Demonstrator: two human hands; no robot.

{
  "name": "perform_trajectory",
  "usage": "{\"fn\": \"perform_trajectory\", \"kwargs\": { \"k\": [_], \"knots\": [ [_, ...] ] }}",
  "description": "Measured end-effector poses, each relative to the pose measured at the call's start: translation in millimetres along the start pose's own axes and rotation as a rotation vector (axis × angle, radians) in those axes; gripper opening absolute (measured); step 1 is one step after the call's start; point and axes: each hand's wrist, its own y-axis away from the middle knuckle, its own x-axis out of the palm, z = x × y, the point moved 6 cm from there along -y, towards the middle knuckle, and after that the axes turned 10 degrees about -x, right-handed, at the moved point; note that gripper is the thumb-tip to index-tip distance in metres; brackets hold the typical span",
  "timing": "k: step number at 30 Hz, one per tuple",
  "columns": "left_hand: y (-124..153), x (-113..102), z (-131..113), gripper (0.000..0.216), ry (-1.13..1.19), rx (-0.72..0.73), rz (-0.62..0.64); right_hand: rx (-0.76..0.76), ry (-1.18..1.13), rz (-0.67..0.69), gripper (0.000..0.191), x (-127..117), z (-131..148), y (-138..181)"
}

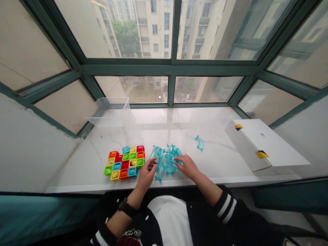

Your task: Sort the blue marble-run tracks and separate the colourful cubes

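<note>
Translucent blue track pieces (164, 167), some curved and some straight, lie in a loose heap near the front of the white sill. At the heap's left edge is my left hand (147, 171), fingers slightly curled and apart, nothing visible in them. My right hand (187, 166) reaches in from the right, with finger and thumb parted beside the pieces. Whether its fingertips touch one I cannot tell. A single curved blue piece (199, 143) lies apart, farther back to the right. Left of my left hand, colourful blocks (124, 164) in red, yellow, green, blue and orange sit in close rows.
A clear plastic bin (109, 116) stands at the back left by the window. To the right rests a white box (266, 143) with yellow and black tabs. Green window frames (169, 70) border the marble-patterned sill (205, 171), whose front edge is close to my body.
</note>
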Motion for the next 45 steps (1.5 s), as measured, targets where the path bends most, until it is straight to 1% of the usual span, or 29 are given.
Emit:
{"fn": "perform_trajectory", "kwargs": {
  "k": [3,6,9,13,16,19,23,26,30,36,41,45],
  "knots": [
    [-1,-1,5,0.041,-0.019,-0.001,0.003,0.029,-0.079,-0.051,0.017,-4,1,-1],
    [-1,-2,2,0.039,-0.085,0.046,-0.002,0.098,-0.153,-0.064,0.017,-6,-2,-2],
    [2,1,-8,0.037,-0.234,0.180,0.017,0.187,-0.242,-0.091,0.020,-6,-9,-1],
    [11,15,-20,0.035,-0.501,0.414,0.073,0.273,-0.359,-0.152,0.025,-1,-20,2],
    [13,24,-17,0.035,-0.627,0.493,0.102,0.306,-0.446,-0.183,0.028,5,-28,5],
    [12,30,-12,0.039,-0.676,0.514,0.126,0.318,-0.504,-0.218,0.029,9,-33,8],
    [11,33,-8,0.041,-0.685,0.530,0.141,0.309,-0.515,-0.250,0.029,8,-34,9],
    [11,34,-8,0.044,-0.696,0.533,0.146,0.307,-0.603,-0.252,0.029,9,-32,7],
    [10,36,-8,0.048,-0.732,0.515,0.164,0.360,-0.737,-0.263,0.032,12,-31,8],
    [9,38,-2,0.055,-0.738,0.513,0.165,0.398,-0.819,-0.248,0.037,15,-32,11],
    [8,41,2,0.060,-0.751,0.520,0.167,0.353,-0.827,-0.210,0.035,19,-32,12],
    [8,42,2,0.062,-0.757,0.525,0.165,0.242,-0.734,-0.199,0.025,20,-27,13]
  ]
}}
